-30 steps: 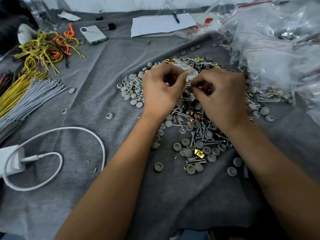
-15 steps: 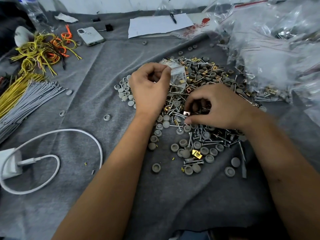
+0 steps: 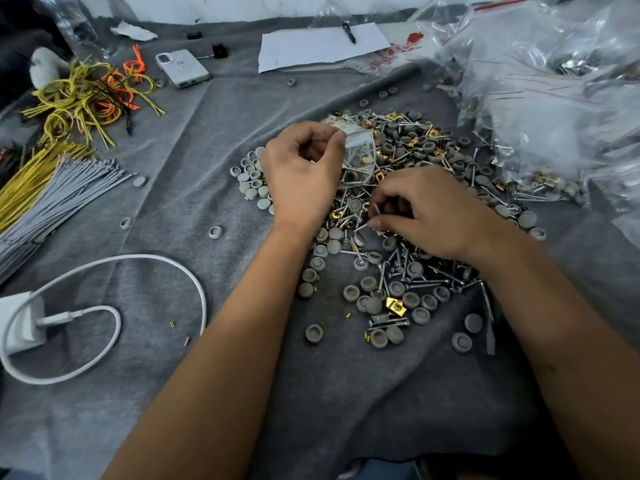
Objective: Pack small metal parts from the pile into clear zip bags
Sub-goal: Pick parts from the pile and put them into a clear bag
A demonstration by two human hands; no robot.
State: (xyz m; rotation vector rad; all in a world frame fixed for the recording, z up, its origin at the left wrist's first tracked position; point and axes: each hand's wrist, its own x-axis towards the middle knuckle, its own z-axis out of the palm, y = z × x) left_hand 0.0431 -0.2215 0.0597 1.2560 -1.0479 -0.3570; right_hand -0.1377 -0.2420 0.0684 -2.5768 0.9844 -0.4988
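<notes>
A pile of small parts (image 3: pixel 412 154), made of screws, gold clips and grey round caps, spreads over the grey cloth (image 3: pixel 214 140) in the middle. My left hand (image 3: pixel 301 171) pinches the top of a small clear zip bag (image 3: pixel 360 150) that hangs over the pile with some parts inside. My right hand (image 3: pixel 426 213) rests low on the pile, to the right of the bag, and its thumb and fingers pinch a screw (image 3: pixel 375 211).
A heap of clear zip bags (image 3: pixel 554 98) fills the right side. Grey and yellow wire bundles (image 3: pixel 52 188) lie at the left, a white charger and cable (image 3: pixel 104 306) at the front left. A phone (image 3: pixel 181 67) and a paper sheet with a pen (image 3: pixel 322 45) lie at the back.
My right hand left the bag, dropped onto the pile and picked up a screw. My left hand kept the bag and shifted slightly left.
</notes>
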